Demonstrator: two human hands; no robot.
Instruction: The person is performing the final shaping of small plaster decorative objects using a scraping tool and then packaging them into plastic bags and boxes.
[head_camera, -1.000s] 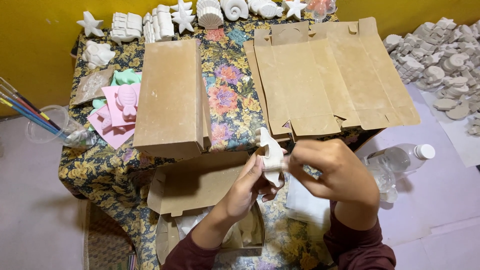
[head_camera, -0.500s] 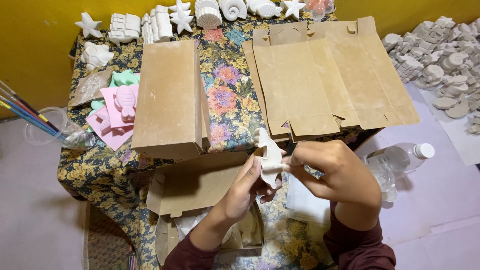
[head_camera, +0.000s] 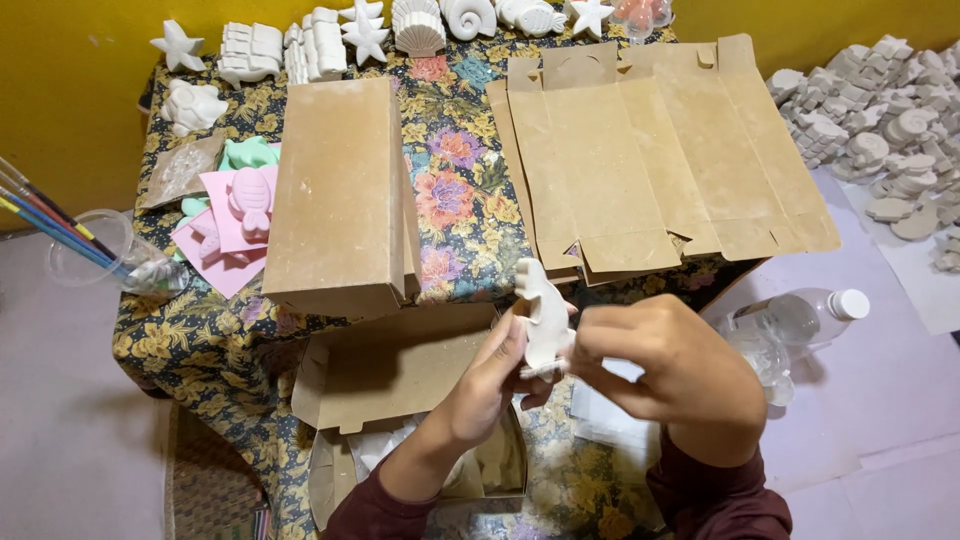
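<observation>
A small white plaster figure (head_camera: 545, 310), long and curved, is held upright between both hands above the table's front edge. My left hand (head_camera: 487, 385) grips it from the left side with thumb and fingers. My right hand (head_camera: 675, 365) pinches its lower end from the right. Below the hands lies an open brown cardboard box (head_camera: 385, 375) with more white plaster pieces inside it.
A closed brown box (head_camera: 340, 195) and a flat unfolded carton (head_camera: 650, 150) lie on the floral tablecloth (head_camera: 450, 190). White plaster shapes (head_camera: 330, 40) line the back edge. Pink and green moulds (head_camera: 230, 210), a cup of brushes (head_camera: 100, 255), a plastic bottle (head_camera: 800, 320), and more plaster pieces (head_camera: 880, 130) surround.
The hands and the figure have barely shifted; the figure is turned slightly between the fingers.
</observation>
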